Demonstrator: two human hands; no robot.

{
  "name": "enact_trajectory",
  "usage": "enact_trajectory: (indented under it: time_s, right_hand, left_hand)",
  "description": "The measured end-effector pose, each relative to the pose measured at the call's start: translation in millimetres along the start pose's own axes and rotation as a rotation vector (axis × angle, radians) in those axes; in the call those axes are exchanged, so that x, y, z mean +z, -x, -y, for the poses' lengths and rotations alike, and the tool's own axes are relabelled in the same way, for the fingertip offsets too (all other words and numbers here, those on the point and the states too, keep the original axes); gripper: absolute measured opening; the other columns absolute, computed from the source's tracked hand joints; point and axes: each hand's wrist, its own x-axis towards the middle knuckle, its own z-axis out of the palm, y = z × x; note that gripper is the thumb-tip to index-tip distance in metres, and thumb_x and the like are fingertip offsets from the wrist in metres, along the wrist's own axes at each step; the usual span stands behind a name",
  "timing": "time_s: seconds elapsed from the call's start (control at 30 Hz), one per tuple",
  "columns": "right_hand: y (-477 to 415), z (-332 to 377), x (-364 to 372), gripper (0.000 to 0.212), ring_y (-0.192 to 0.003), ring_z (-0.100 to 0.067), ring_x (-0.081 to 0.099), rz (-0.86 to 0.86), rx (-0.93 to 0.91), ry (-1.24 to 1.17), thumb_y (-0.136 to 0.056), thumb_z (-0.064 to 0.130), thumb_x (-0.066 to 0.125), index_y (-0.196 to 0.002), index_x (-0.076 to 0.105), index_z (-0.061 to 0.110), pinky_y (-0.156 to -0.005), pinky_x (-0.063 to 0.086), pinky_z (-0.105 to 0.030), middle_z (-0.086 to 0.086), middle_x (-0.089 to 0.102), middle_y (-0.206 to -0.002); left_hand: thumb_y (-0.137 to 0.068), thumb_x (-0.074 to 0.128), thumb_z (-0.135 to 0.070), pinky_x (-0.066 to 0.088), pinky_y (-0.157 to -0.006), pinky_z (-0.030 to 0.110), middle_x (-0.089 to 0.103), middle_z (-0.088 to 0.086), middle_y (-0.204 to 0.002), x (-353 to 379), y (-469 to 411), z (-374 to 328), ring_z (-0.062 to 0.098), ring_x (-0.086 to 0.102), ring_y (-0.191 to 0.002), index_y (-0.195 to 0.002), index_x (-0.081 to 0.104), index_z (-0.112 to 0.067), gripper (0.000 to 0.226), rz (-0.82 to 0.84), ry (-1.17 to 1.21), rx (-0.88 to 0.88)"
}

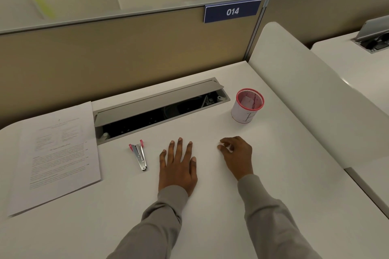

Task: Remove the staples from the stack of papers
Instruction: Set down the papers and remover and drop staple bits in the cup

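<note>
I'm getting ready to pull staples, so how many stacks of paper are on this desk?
1: the paper stack lies at the left edge of the desk, left of the small metal tool. Nothing seems to hide another.

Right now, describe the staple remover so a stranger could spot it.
On the white desk, find the long open cable tray by the partition. Just in front of its left end, between the papers and the left hand, lies the staple remover: the only small metal tool, silver with pink tips.

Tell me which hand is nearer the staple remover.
Left. The left hand lies flat on the desk just right of the staple remover; the right hand sits farther right, beyond the left hand.
</note>
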Motion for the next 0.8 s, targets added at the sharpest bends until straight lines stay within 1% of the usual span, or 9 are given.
enact_trajectory:
  time_s: [0.03, 0.1, 0.23, 0.33, 0.47, 0.57, 0.67, 0.73, 0.8]
  right_hand:
    - [-1.7, 1.9, 1.3, 0.016, -0.072, -0.010, 0.056, 0.009, 0.004, -0.006, -0.076, 0.012, 0.080, -0.092, 0.077, 0.015, -0.076, 0.044, -0.023, 0.004, 0.065, -0.081]
    - [-5.6, 6.1, 5.5, 0.018, -0.073, -0.013, 0.057, 0.013, 0.005, -0.017, -0.076, 0.013, 0.081, -0.093, 0.077, 0.016, -0.076, 0.043, -0.022, 0.001, 0.065, -0.080]
    - [-16.4, 13.0, 15.3, 0.017, -0.077, -0.020, 0.060, 0.002, 0.034, -0.024, -0.078, 0.016, 0.080, -0.094, 0.078, 0.018, -0.082, 0.050, -0.032, 0.001, 0.064, -0.076]
    - [-20.6, 15.5, 20.6, 0.013, -0.078, -0.020, 0.062, -0.019, 0.026, -0.024, -0.079, 0.015, 0.079, -0.092, 0.079, 0.017, -0.082, 0.053, -0.035, 0.001, 0.066, -0.077]
    - [-19.3, 13.8, 22.8, 0.005, -0.079, -0.017, 0.062, -0.042, 0.023, -0.038, -0.080, 0.013, 0.078, -0.085, 0.079, 0.015, -0.080, 0.051, -0.030, 0.001, 0.067, -0.081]
    - [-18.2, 9.2, 26.5, 0.007, -0.080, -0.019, 0.058, -0.040, -0.040, 0.033, -0.084, 0.006, 0.071, -0.083, 0.076, 0.011, -0.075, 0.042, -0.023, 0.002, 0.062, -0.081]
    - [-14.7, 7.1, 30.7, 0.008, -0.083, -0.023, 0.052, -0.048, -0.130, 0.153, -0.089, 0.003, 0.062, -0.087, 0.069, 0.007, -0.075, 0.043, -0.031, -0.004, 0.057, -0.084]
    - [-12.5, 7.6, 32.4, 0.007, -0.080, -0.026, 0.050, -0.074, -0.195, 0.247, -0.091, 0.003, 0.060, -0.086, 0.065, 0.006, -0.072, 0.047, -0.037, -0.007, 0.056, -0.083]
    - [-13.9, 6.9, 32.4, 0.007, -0.075, -0.027, 0.050, -0.064, -0.237, 0.339, -0.090, 0.003, 0.060, -0.084, 0.063, 0.006, -0.068, 0.049, -0.041, -0.009, 0.057, -0.081]
  left_hand:
    - [-0.102, 0.011, -0.049, 0.000, -0.124, 0.045, 0.005, -0.003, -0.168, -0.2, -0.1, -0.3, 0.020, -0.003, -0.155, -0.159, 0.012, -0.035, 0.059, 0.000, 0.000, 0.001]
    - [-0.101, 0.010, -0.049, 0.001, -0.124, 0.046, 0.007, -0.003, -0.168, -0.6, -0.1, -0.6, 0.020, -0.002, -0.155, -0.159, 0.013, -0.034, 0.059, -0.002, 0.000, 0.003]
    - [-0.101, 0.012, -0.048, 0.000, -0.123, 0.044, 0.010, -0.002, -0.168, -0.4, -0.4, -1.3, 0.020, 0.002, -0.155, -0.158, 0.016, -0.034, 0.059, -0.013, -0.009, 0.002]
    - [-0.101, 0.010, -0.049, 0.000, -0.123, 0.044, 0.011, -0.001, -0.168, -0.8, -0.2, -1.1, 0.021, 0.003, -0.155, -0.158, 0.017, -0.033, 0.060, -0.018, -0.015, 0.003]
    - [-0.101, 0.012, -0.048, 0.001, -0.123, 0.045, 0.010, -0.002, -0.168, -1.3, 0.5, -1.3, 0.021, 0.002, -0.155, -0.159, 0.016, -0.034, 0.059, -0.019, -0.004, 0.002]
    - [-0.102, 0.014, -0.048, -0.001, -0.123, 0.044, 0.010, -0.002, -0.168, -0.3, -0.1, -1.0, 0.021, 0.002, -0.155, -0.159, 0.016, -0.034, 0.058, -0.020, -0.005, 0.001]
    - [-0.102, 0.016, -0.048, -0.001, -0.122, 0.044, 0.012, -0.001, -0.168, 0.5, -0.2, -0.1, 0.021, 0.004, -0.155, -0.158, 0.016, -0.033, 0.058, -0.024, -0.009, -0.001]
    - [-0.102, 0.016, -0.049, -0.001, -0.122, 0.044, 0.012, -0.001, -0.168, 1.0, -0.6, 0.3, 0.021, 0.004, -0.155, -0.158, 0.016, -0.033, 0.058, -0.021, -0.010, 0.001]
    - [-0.102, 0.016, -0.049, 0.000, -0.122, 0.045, 0.012, -0.001, -0.168, 1.4, -0.7, 0.1, 0.021, 0.004, -0.155, -0.158, 0.016, -0.034, 0.058, -0.021, -0.008, 0.003]
